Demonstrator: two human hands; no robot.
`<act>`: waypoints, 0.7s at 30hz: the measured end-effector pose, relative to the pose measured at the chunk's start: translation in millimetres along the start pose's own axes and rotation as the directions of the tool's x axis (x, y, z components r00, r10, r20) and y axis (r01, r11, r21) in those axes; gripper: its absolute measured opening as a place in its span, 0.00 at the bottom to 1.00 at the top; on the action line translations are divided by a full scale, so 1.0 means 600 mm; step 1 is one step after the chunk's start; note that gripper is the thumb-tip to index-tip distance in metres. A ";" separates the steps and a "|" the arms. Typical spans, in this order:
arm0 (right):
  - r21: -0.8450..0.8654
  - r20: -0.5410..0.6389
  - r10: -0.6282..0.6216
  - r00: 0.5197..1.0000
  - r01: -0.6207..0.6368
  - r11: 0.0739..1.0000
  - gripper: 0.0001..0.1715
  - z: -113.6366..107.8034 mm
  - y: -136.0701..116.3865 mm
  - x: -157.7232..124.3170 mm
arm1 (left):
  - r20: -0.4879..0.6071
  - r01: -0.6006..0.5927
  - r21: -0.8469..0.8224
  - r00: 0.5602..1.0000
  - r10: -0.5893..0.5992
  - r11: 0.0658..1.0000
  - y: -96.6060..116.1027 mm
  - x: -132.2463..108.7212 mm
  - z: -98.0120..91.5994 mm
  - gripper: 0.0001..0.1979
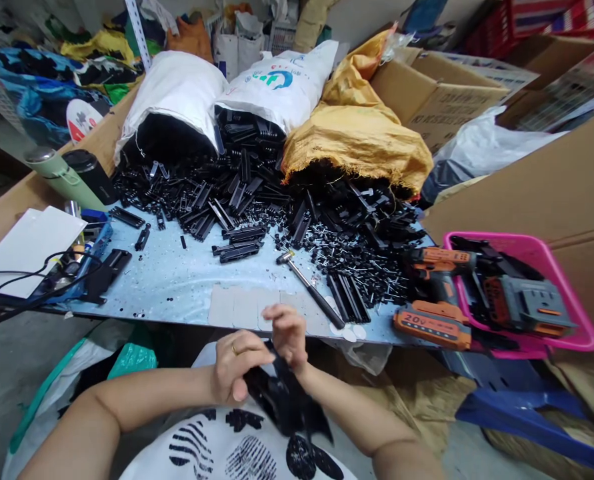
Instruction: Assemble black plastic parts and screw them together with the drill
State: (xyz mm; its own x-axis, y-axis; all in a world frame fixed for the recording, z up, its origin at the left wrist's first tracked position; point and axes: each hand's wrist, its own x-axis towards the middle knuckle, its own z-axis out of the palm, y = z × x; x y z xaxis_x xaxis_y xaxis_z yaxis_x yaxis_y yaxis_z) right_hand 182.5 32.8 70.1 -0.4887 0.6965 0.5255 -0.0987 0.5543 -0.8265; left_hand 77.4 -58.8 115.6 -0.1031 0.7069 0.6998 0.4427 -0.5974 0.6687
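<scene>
A long black plastic part (281, 390), blurred in places, slants over my lap just below the table's front edge. My left hand (239, 363), with a ring on one finger, is closed around its upper left side. Against its upper end rests my right hand (287, 337), palm turned inward, with loosely bent fingers raised and apart. On the table beyond my hands lies a hammer (309, 287) with a dark grip. Pale flat pads (244, 308) line the edge in front of me. Several long black strips (347, 299) lie right of the hammer.
Black parts (201, 200) and loose screws (327, 257) spread from two white sacks (174, 100) and an orange sack (357, 137). At right, an orange cordless drill (437, 293) stands beside a pink basket (571, 307). A blue tray (94, 243) and green bottle (69, 180) are left.
</scene>
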 end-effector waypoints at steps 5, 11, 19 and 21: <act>-0.055 -0.011 0.097 0.995 -0.098 0.994 0.45 0.058 0.043 0.061 | 0.035 -0.051 0.320 0.999 0.042 0.946 -0.037 -0.027 0.033 0.36; -0.235 -0.082 0.090 0.993 -0.107 0.966 0.39 0.047 0.073 0.111 | 0.038 -0.057 0.472 0.998 0.044 0.880 -0.107 0.004 0.018 0.44; -0.736 -0.356 0.360 0.862 -0.496 0.460 0.36 -0.139 0.258 0.289 | 0.460 -0.219 0.720 0.861 -0.217 0.658 -0.257 0.057 0.007 0.33; -0.706 -0.385 0.496 0.778 -0.595 0.384 0.39 -0.160 0.287 0.325 | 0.489 -0.238 0.753 0.826 -0.280 0.613 -0.292 0.081 0.019 0.29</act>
State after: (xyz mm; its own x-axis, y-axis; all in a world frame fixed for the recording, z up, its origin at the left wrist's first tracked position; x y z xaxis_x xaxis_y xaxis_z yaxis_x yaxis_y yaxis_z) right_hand 153.7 307.7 49.7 -0.0952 0.9925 0.0767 0.8649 0.1206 -0.4872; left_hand 4.8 84.9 29.6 0.2264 0.9365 0.2679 0.9670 -0.2492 0.0538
